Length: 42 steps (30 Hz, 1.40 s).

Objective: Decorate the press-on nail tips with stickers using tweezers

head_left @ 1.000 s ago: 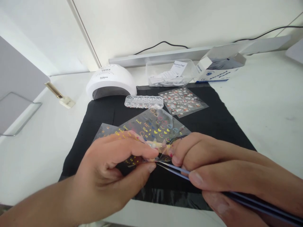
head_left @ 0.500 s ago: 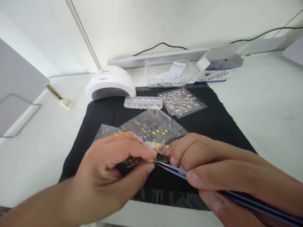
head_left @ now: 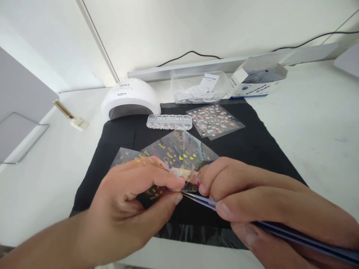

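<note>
The left hand [head_left: 129, 194] has its thumb and forefinger closed in a pinch on the near edge of a clear sticker sheet [head_left: 185, 155], forefinger above and thumb below. The right hand [head_left: 260, 203] grips a pair of blue tweezers [head_left: 203, 201] between thumb and fingers, with the handle running out toward the near right. The tweezer tips point left and reach the sheet's near edge, just beside the left fingertips; whether they hold anything there is too small to tell. The curled upper fingers of the right hand are at the sheet's right side.

The sheet, printed with yellow hearts, smiles and small words, is held tilted over the middle of a black mat [head_left: 275, 160]. Just past it, on the mat, lies a clear bead case [head_left: 169, 126] with two rows of small compartments. To the right of the case a second sheet [head_left: 217, 121], patterned in white and red, lies flat.

At the far left edge of the mat is a white lamp [head_left: 131, 98] with an arched opening. Right of it, a clear tub [head_left: 185, 77] holds white packets, and beside that stands an open box [head_left: 252, 89] marked "Alcohol Pads". A small cream bottle [head_left: 79, 123] with a gold cap lies on the white table [head_left: 322, 123] at left.
</note>
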### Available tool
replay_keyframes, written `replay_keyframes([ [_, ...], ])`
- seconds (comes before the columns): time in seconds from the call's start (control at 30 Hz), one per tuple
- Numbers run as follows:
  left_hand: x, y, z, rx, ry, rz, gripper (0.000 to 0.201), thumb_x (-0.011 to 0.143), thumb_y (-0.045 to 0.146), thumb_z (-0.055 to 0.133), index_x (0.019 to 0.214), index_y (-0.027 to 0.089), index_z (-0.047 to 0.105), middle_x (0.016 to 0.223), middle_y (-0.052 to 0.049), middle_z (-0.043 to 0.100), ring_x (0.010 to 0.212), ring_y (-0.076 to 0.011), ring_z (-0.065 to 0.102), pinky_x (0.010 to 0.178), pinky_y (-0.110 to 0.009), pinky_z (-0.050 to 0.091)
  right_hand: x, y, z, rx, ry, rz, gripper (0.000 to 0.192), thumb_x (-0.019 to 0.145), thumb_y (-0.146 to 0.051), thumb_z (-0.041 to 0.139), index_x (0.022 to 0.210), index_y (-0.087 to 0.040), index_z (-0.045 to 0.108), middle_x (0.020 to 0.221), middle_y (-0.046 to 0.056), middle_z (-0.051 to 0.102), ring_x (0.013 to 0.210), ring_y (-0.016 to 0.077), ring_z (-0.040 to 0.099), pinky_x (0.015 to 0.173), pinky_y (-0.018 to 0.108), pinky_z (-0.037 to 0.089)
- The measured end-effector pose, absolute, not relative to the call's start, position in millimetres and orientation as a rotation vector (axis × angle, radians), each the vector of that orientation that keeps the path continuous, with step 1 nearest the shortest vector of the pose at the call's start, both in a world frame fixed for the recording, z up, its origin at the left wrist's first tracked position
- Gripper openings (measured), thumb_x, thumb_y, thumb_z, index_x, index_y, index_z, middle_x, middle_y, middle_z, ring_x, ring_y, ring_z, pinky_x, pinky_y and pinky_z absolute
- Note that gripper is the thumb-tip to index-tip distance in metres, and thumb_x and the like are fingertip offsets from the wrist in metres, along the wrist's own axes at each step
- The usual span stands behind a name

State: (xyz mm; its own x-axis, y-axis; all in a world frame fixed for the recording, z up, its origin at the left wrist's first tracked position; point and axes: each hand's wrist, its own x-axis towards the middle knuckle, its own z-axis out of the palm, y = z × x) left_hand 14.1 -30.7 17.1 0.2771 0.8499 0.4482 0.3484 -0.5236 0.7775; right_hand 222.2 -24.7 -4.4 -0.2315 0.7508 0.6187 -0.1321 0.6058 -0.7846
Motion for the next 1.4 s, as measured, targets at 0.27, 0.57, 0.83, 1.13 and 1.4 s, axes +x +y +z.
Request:
replay_keyframes([
  [0.27,13,-28,17,1.966,1.092,1.174,0.017,0.083,0.008,0.076,0.091,0.023,0.073,0.077,0.005,0.077,0.071,-0.0087,0.071,0.073,-0.018,0.058,222,-29,-4,-0.609,-1.502,0.937,0.014,0.082,-0.038,0.081,0.084,-0.025,0.077,0.072,0.007,0.069,0.072,0.0266,0.071,0.062,0.041,0.065],
  [0.57,11,-29,13,2.124,1.157,1.160,0.023,0.082,0.010,0.077,0.103,0.020,0.077,0.083,0.000,0.079,0.074,-0.0119,0.073,0.072,-0.020,0.061,230,-20,6,-0.548,-1.565,1.010,0.009,0.091,-0.026,0.070,0.093,-0.023,0.078,0.073,0.006,0.069,0.069,0.0224,0.070,0.065,0.039,0.065],
  [0.83,12,-27,18,2.184,1.174,1.195,0.020,0.083,0.008,0.075,0.098,0.021,0.079,0.075,-0.003,0.077,0.064,-0.0150,0.073,0.056,-0.021,0.062,225,-26,12,-0.563,-1.471,0.956,0.015,0.091,-0.017,0.063,0.088,-0.019,0.078,0.073,0.005,0.069,0.069,0.0228,0.069,0.068,0.043,0.066],
  [1.13,14,-27,18,2.143,1.079,1.255,0.021,0.082,0.005,0.076,0.096,0.020,0.079,0.075,-0.001,0.076,0.064,-0.0129,0.073,0.061,-0.019,0.062,213,-29,3,-0.619,-1.449,0.809,0.014,0.089,-0.017,0.063,0.082,-0.021,0.075,0.068,0.005,0.067,0.063,0.0213,0.068,0.062,0.037,0.066],
  [1.4,12,-30,19,2.165,1.053,1.211,0.025,0.082,0.004,0.075,0.098,0.023,0.077,0.083,-0.003,0.079,0.069,-0.0154,0.076,0.062,-0.023,0.064,214,-32,3,-0.644,-1.457,0.838,0.017,0.089,-0.018,0.061,0.080,-0.020,0.075,0.067,0.006,0.067,0.062,0.0208,0.068,0.054,0.034,0.062],
])
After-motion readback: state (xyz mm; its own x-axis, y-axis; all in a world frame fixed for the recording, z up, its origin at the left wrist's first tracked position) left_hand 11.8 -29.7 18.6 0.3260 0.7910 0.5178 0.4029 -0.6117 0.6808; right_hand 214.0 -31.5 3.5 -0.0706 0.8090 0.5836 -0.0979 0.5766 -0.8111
